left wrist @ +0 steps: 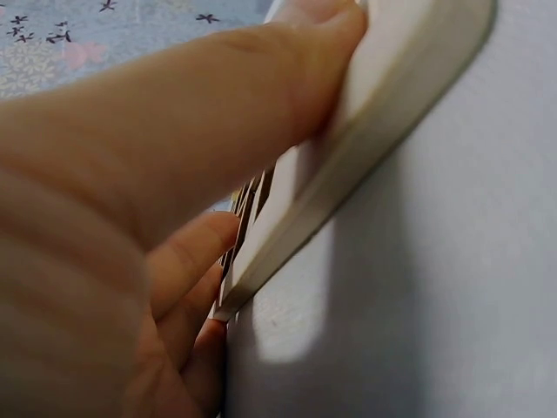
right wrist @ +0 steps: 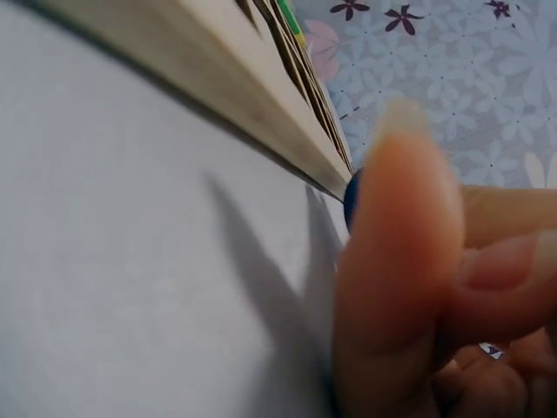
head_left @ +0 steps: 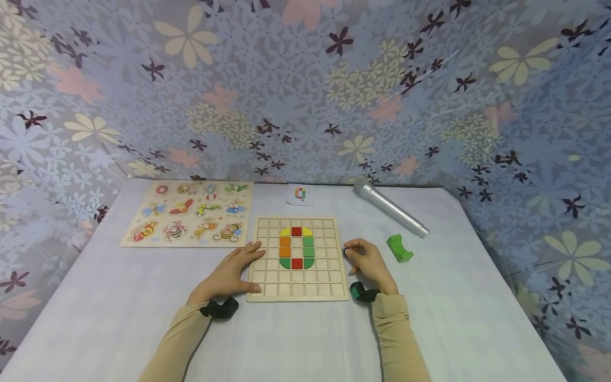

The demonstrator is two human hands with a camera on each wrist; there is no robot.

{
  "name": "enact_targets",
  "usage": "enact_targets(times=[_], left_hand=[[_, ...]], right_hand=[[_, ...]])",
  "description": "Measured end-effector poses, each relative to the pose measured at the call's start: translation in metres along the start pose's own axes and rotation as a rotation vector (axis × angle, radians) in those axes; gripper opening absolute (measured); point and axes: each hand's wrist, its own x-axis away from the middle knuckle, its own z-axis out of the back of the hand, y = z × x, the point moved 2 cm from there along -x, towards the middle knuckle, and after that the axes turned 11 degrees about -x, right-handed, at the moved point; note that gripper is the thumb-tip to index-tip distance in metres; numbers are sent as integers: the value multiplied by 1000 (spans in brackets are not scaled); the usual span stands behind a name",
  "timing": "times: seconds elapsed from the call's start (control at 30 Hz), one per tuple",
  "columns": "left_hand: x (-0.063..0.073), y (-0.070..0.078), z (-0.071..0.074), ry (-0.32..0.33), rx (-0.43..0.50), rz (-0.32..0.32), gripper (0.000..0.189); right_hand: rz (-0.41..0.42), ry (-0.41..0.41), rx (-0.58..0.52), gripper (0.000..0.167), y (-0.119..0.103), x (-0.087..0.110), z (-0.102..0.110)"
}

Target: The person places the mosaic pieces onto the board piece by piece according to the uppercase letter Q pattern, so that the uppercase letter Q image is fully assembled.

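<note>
A wooden grid board [head_left: 324,286] lies in front of me, with a ring of red, yellow, orange and green tiles [head_left: 308,242] set in its squares. My left hand [head_left: 231,273] rests along the board's left side, thumb on the near left corner and fingers spread on the edge. In the left wrist view, that thumb [left wrist: 218,113] lies on the board's rim. Just off the right edge of the board, my right hand [head_left: 369,262] pinches a small dark blue piece [head_left: 346,253] between thumb and fingertips. The fingers hide most of this blue piece [right wrist: 352,200] in the right wrist view.
A picture card [head_left: 307,201] with a similar coloured ring lies behind the board. A wooden insect puzzle [head_left: 164,215] lies at the back left. On the right are a silver microphone-shaped object [head_left: 391,207] and a green arch block [head_left: 397,247]. Flowered cloth [head_left: 286,106] hangs behind the table.
</note>
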Motion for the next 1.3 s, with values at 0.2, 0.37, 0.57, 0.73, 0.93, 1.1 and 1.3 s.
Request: enact_targets(times=[0.2,0.37,0.57,0.73,0.93,1.1,1.3], left_hand=[[0,0,0,-7,-5,7,88],[0,0,1,-11,4,8,88],[0,0,2,-5,1,7,88],[-1,1,1,1,0,-3,87],[0,0,0,3,-11,-5,87],[0,0,0,2,-2,1,87],[-1,0,-1,0,-5,7,87]], right_hand=[[-11,0,-27,25,-3,1,-4],[-32,-31,11,22,-12,3,-9],[-54,-133,44,19,-21,8,-23],[-80,-152,74,15,-22,11,-35],[-77,-185,120,11,-30,16,-51],[-26,-214,179,10,-31,18,-64],[-10,-170,175,8,-30,20,-71]])
